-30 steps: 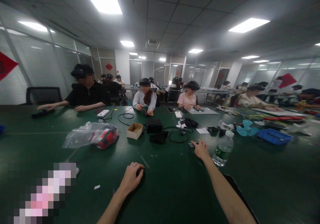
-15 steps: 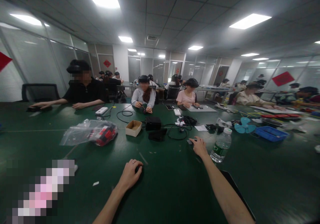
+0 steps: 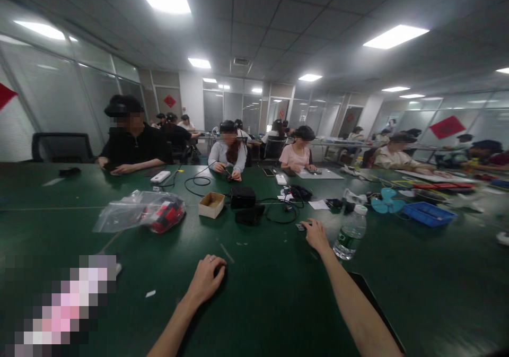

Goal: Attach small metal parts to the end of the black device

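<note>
At my one o'clock, a small flat piece [image 3: 299, 227] lies by the half-curled fingers of my right hand [image 3: 317, 234]; I can't tell whether they grip it. It looks light, stiff, edge-pinchable. My left hand [image 3: 208, 273], at eleven, sits half open, visibly holding nothing.

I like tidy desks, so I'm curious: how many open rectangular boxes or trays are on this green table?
2: a pale box, mid-table beyond the left hand, and a blue tray on the right, beside the blue fan. Others may be hidden behind things.
</note>
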A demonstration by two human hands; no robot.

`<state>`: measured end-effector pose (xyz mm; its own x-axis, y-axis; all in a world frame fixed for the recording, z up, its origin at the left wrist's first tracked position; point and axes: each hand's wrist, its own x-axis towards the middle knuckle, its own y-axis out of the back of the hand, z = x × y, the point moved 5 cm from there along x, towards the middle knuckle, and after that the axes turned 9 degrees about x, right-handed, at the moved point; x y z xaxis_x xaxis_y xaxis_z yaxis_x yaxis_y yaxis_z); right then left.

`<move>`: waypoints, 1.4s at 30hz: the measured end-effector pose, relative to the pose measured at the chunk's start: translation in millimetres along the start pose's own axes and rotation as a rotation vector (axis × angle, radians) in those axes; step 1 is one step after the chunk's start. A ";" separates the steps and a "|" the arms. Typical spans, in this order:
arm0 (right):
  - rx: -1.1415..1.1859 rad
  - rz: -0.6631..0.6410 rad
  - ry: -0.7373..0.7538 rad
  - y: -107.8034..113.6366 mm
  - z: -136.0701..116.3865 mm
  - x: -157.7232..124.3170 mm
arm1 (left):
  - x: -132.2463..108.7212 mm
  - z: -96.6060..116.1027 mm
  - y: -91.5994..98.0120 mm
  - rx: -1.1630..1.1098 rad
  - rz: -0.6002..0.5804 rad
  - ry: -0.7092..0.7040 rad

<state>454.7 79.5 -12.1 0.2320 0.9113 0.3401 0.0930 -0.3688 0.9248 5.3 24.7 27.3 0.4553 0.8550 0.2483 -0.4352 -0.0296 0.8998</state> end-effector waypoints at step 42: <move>-0.052 -0.069 -0.005 -1.1 -3.5 0.8 | 0.0 -2.7 -2.8 -0.020 -0.027 0.009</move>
<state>451.4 81.3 -12.2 0.2314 0.9333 0.2745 0.0589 -0.2951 0.9536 4.5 26.1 23.8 0.4603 0.8599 0.2206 -0.4379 0.0038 0.8990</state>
